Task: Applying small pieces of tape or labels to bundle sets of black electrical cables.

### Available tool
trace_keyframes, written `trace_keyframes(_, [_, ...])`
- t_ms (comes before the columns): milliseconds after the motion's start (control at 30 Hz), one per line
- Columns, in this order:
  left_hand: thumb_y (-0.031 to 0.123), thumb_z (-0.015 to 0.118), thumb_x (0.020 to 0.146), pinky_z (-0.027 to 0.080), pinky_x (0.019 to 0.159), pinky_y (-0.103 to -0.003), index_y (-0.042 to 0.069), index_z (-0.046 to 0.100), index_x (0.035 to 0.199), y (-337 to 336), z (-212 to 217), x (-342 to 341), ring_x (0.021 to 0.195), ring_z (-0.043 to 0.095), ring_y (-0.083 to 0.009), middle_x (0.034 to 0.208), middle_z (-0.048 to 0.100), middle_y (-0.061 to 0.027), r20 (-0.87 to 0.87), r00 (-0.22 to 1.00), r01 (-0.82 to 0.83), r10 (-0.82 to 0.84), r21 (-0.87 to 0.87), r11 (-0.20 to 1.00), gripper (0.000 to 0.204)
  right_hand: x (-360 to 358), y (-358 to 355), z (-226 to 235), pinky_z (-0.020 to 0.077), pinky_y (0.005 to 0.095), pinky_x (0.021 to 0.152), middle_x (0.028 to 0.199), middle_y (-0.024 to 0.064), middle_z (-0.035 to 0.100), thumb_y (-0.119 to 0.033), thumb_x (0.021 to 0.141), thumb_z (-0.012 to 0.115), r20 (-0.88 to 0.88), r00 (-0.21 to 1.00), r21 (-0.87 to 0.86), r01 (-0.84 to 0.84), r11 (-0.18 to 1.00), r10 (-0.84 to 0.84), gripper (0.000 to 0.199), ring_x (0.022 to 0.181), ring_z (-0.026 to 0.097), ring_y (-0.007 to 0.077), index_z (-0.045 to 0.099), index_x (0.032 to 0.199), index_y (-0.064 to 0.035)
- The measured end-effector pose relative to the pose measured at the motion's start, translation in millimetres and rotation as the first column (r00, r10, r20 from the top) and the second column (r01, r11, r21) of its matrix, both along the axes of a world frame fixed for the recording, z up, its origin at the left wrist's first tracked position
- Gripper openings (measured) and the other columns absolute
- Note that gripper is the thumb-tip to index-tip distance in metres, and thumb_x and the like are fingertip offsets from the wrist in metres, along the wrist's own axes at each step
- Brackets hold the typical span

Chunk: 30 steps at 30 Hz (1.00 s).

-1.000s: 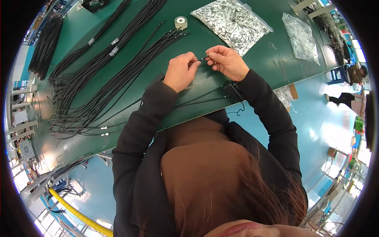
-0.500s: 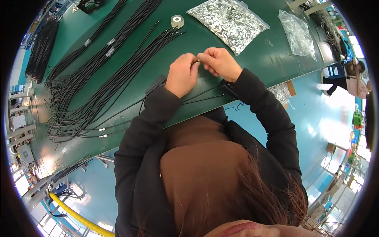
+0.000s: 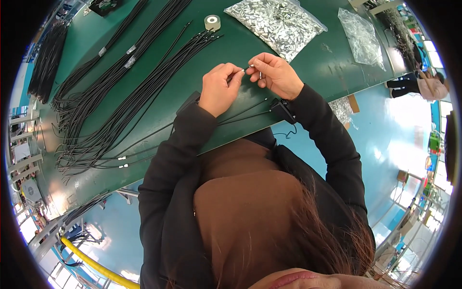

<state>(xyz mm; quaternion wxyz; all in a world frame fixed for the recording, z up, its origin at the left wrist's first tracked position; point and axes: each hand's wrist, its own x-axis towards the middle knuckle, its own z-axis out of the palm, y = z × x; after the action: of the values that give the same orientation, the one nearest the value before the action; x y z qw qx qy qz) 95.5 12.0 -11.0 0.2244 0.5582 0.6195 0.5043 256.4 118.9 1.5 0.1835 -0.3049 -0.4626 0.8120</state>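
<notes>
My left hand (image 3: 221, 89) is closed in a pinch on the end of a thin black cable (image 3: 246, 69). Close beside it, my right hand (image 3: 277, 76) pinches at the cable's tip with thumb and forefinger. A small silver metal piece (image 3: 260, 75) shows among the right hand's fingers; its exact kind is too small to tell. Below the hands, two loose black cable ends (image 3: 244, 109) lie on the green table (image 3: 317, 77). To the left stretches a bundle of black cables (image 3: 144, 91) with small pale tips at its far end.
Beyond my hands lies a clear bag of small silver metal pieces (image 3: 276, 26), with a tape roll (image 3: 212, 22) left of it. A crumpled clear bag (image 3: 361, 41) is at the right. More tied black cable bundles (image 3: 113, 58) cover the left side. A person (image 3: 428, 86) is off to the right.
My hands have drawn slightly apart, the right one moving right. The cable tip and a small silver piece now show between the fingers. The person at right has shifted.
</notes>
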Motion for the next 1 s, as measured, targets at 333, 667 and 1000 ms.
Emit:
trace_keyframes(333, [0.005,0.064,0.084,0.047,0.056,-0.026,0.000,0.063,0.088,-2.1,-6.3,-1.2,0.062,0.057,-0.0150,0.080,0.055,-0.0078,-0.124,0.992,-0.006,0.015,0.068,0.998,0.007,-4.0,-3.1,-4.0,0.0474,0.0208,0.061,0.087,0.0033,0.059,-0.013,0.095,0.057,0.049,0.998,0.207,0.016,0.978,-0.026,0.014,0.072,0.055,0.0079,0.059,0.103,-0.0011])
trace_keyframes(667, [0.001,0.063,0.082,0.048,0.057,-0.027,0.000,0.061,0.090,-4.3,-7.3,-2.3,0.065,0.057,-0.0169,0.086,0.055,-0.0096,-0.126,0.992,0.024,-0.012,0.098,0.995,0.008,-4.6,-5.6,-0.3,0.0485,0.0215,0.060,0.085,0.0038,0.060,-0.012,0.094,0.058,0.076,0.996,0.396,0.005,0.918,-0.038,0.015,0.070,0.056,0.0079,0.060,0.101,0.0007])
trace_keyframes(1000, [0.005,0.065,0.080,0.047,0.057,-0.033,0.002,0.059,0.089,-4.6,7.4,11.1,0.070,0.056,-0.0242,0.086,0.055,-0.0111,-0.100,0.995,-0.009,0.025,0.162,0.987,0.011,-13.0,-8.9,-0.9,0.0417,0.0208,0.052,0.073,0.0009,0.058,-0.023,0.094,0.058,0.323,0.944,0.525,-0.232,0.819,0.061,0.022,0.060,0.051,0.0059,0.059,0.089,-0.0020])
